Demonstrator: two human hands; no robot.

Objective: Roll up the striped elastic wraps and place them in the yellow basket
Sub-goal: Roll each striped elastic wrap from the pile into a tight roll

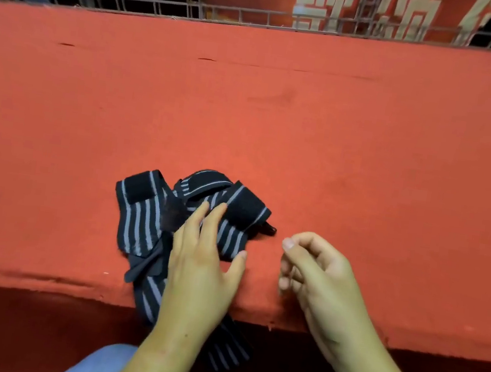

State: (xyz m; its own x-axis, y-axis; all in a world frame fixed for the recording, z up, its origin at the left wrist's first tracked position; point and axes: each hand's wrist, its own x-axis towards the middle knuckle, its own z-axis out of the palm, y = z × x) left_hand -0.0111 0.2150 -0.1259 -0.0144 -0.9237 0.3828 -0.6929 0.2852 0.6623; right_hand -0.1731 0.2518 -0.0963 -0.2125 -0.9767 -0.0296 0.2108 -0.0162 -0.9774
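Left hand (pixel 201 261) lies flat-fingered on the tangled black, grey-striped elastic wraps (pixel 143 219) at the red felt table's (pixel 279 112) near edge, apparently pinning them, while right hand (pixel 316 276) hovers beside, loosely curled, empty.

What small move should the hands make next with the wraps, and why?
Probably draw one wrap clear of the pile. The striped wraps lie tangled and unrolled on the red table, one tail hanging over its front edge; the left hand rests flat on them, the right hand hovers empty beside.
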